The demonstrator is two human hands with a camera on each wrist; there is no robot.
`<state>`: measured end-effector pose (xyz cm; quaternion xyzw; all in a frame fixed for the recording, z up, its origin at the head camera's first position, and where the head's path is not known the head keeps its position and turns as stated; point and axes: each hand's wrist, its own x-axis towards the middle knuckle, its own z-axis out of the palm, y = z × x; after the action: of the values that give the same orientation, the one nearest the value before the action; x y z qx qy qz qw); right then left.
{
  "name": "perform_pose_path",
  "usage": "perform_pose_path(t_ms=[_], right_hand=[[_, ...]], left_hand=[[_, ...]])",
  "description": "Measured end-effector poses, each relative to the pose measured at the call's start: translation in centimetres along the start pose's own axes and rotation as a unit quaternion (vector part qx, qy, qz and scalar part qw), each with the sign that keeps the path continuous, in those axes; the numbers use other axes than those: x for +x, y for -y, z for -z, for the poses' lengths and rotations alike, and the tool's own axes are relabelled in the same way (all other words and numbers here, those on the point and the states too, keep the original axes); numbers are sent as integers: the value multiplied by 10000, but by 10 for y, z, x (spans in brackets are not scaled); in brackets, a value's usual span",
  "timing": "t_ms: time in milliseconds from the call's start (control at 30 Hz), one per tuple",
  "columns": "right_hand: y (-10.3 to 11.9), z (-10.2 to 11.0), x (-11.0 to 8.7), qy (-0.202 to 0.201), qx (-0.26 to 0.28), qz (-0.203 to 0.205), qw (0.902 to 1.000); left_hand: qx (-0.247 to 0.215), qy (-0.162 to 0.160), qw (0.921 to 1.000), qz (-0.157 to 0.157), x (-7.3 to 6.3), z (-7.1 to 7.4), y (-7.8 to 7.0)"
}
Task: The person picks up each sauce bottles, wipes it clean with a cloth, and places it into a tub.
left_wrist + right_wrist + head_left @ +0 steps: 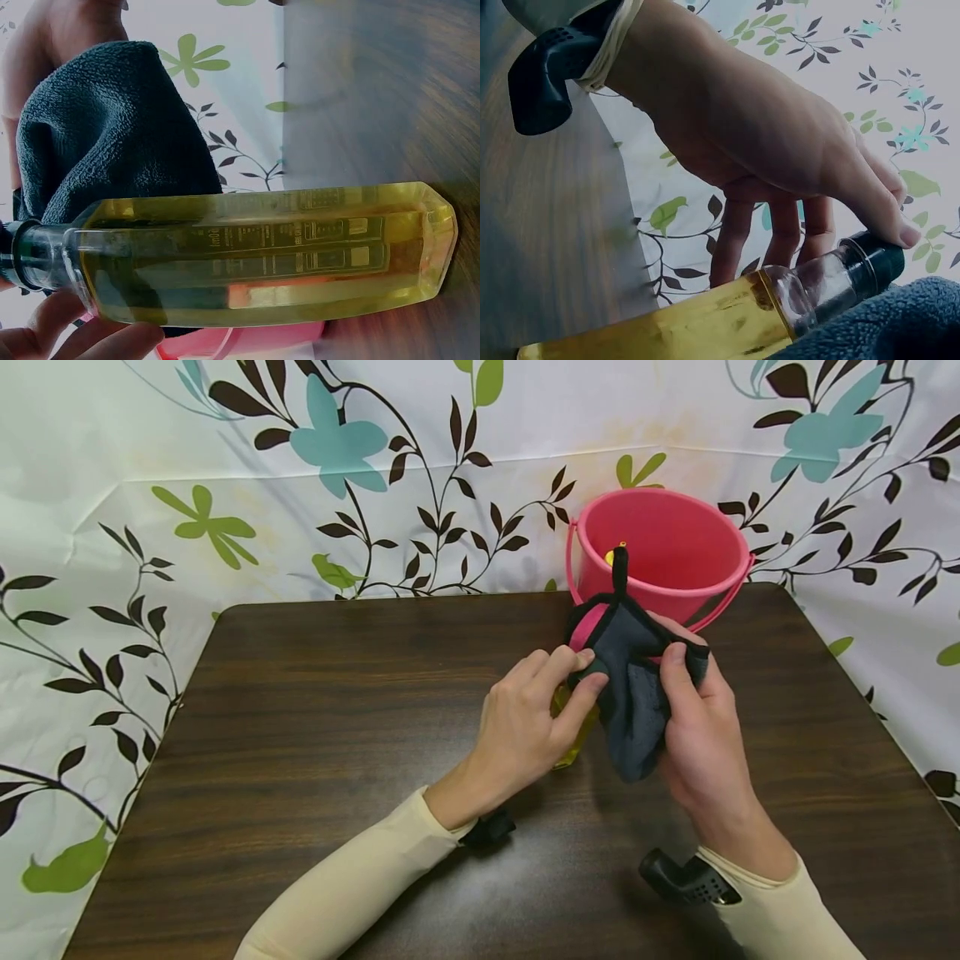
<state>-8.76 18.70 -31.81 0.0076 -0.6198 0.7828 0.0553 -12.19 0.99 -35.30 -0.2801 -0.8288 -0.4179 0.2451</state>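
Note:
My left hand [517, 718] pinches the dark green cap [883, 262] of a clear bottle of yellow liquid [255, 259] between thumb and index finger. The bottle stands upright over the table, mostly hidden behind the left hand in the head view. In my right hand [701, 735] is a dark blue-grey terry cloth [633, 702] with black trim and a hanging loop, held between thumb and fingers. The cloth droops right beside the bottle's neck and overlaps it in the wrist views. A strip of pink shows within the cloth's black edging.
A pink bucket [660, 543] with its handle hanging down stands at the table's back right, just beyond the hands. Something small and yellow [611, 557] shows inside it. The dark wood table [337, 718] meets a patterned curtain [262, 485] at the back.

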Motion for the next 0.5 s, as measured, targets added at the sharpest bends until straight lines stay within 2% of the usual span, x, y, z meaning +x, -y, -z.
perform_pose_path(t_ms=[200, 500], right_hand=[[-3, -4, -4, 141, -189, -124, 9996], [-2, -5, -5, 221, -129, 3, 9997]], left_hand=[[40, -51, 10000, 27, 0, 0, 0], [99, -18, 9999, 50, 1, 2, -3]])
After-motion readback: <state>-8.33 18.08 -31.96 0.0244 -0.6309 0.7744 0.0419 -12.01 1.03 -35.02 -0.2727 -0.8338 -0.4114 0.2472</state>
